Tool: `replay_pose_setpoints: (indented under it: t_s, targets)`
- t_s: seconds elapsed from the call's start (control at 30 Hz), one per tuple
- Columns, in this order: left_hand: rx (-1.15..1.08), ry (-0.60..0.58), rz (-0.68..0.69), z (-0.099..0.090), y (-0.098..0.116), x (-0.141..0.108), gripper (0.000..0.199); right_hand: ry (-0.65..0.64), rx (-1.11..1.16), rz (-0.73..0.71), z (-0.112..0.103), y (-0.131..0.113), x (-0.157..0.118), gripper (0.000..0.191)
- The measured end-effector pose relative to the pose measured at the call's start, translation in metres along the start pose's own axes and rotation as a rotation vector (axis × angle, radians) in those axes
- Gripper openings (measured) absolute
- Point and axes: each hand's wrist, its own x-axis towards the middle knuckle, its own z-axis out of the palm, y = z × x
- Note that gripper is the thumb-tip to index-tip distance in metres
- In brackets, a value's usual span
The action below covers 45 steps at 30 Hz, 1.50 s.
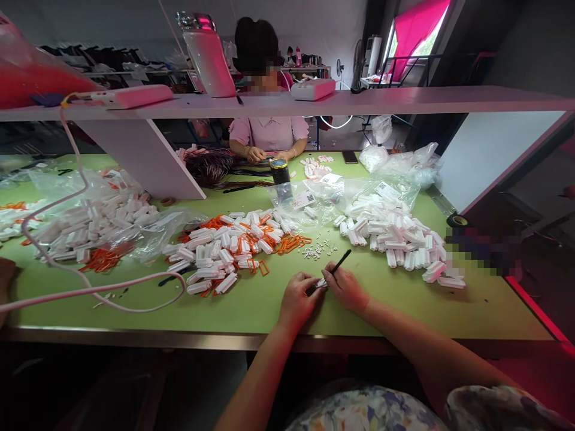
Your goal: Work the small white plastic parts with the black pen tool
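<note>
Near the front of the green table, my left hand [298,300] pinches a small white plastic part [320,283] between its fingers. My right hand [348,290] grips a thin black pen-like tool [341,262], its free end slanting up to the right and its lower end hidden at the white part. Just beyond my hands lies a scatter of tiny white pieces [317,249]. To the left is a heap of white plastic pieces [220,254] mixed with orange rectangular frames [291,243]. A second heap of white pieces [395,233] lies to the right.
A shelf [269,105] spans the table, carrying a power bank [139,96] and a bottle [209,63]. A pink cable [135,304] loops across the left side. Clear plastic bags [305,203] lie behind the heaps. A co-worker [269,134] sits opposite, near a dark can [280,172].
</note>
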Motion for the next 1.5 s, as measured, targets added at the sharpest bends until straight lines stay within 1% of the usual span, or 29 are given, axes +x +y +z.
replay_pose_setpoints:
  t_s: [0.2,0.3,0.57,0.7,0.8,0.87,0.97,1.07,1.17,1.33,1.5]
  targets:
    - [-0.053,0.006,0.014,-0.001,-0.002,0.0,0.019,0.018,-0.035,0.025,0.003,0.001,0.0,0.019]
    - [-0.07,0.001,0.023,-0.001,-0.005,0.0,0.022,0.006,-0.08,0.03,0.004,0.0,0.0,0.018]
    - [-0.085,-0.006,0.029,-0.001,-0.011,0.002,0.026,-0.1,-0.329,-0.007,0.004,-0.01,-0.002,0.017]
    - [-0.08,-0.011,0.037,-0.001,-0.013,0.003,0.023,-0.155,-0.453,-0.031,0.007,-0.02,0.001,0.018]
    - [-0.058,-0.005,0.059,-0.001,-0.013,0.002,0.02,-0.194,-0.502,-0.01,0.01,-0.026,0.004,0.016]
    - [-0.046,0.002,0.064,-0.001,-0.012,0.002,0.02,-0.191,-0.468,0.03,0.01,-0.025,0.004,0.015]
    - [-0.032,0.001,0.045,-0.001,-0.009,0.001,0.02,-0.104,-0.284,0.089,0.009,-0.013,0.004,0.018]
    - [-0.016,0.024,0.028,0.001,-0.007,0.001,0.019,0.015,-0.03,0.073,0.006,0.002,0.004,0.02]
    - [-0.016,0.033,0.032,0.002,-0.007,0.0,0.018,0.049,0.111,0.067,0.005,0.008,0.005,0.023]
    - [-0.006,0.021,0.04,0.003,-0.008,0.0,0.016,0.01,0.107,0.071,0.003,0.003,0.003,0.022]
    - [-0.001,0.011,0.037,0.002,-0.006,0.001,0.015,-0.023,-0.025,0.017,0.003,0.002,-0.001,0.021]
